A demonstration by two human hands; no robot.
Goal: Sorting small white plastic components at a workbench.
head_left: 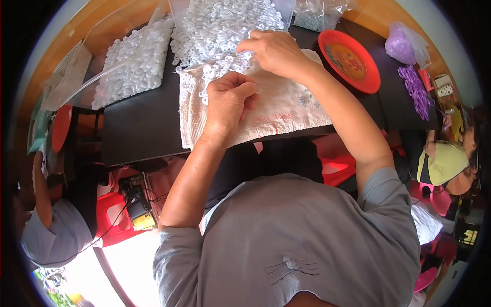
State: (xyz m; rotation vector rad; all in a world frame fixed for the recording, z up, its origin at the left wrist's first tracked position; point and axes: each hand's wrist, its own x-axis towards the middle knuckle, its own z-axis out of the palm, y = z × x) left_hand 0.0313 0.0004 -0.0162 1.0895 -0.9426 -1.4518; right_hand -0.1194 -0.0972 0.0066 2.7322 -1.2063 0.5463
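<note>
My left hand (230,100) is over a cream cloth (291,115) on the dark table, thumb and fingers pinched together. Whatever lies between those fingertips is too small to make out. Further up and to the right, my right hand (279,53) reaches to the near edge of a heap of small white ring-shaped plastic pieces (225,25). Its fingers are curved and apart, and no held piece shows. The heap spills out of a clear bin onto the cloth, where several loose pieces lie beside my left hand.
At the left stands a clear bin of rounded white pieces (133,66). A red round tray (353,61) lies right of the cloth. Beyond it are a purple-filled bag (404,43) and purple strands (414,92). Other people sit at both sides; a red stool (110,217) stands lower left.
</note>
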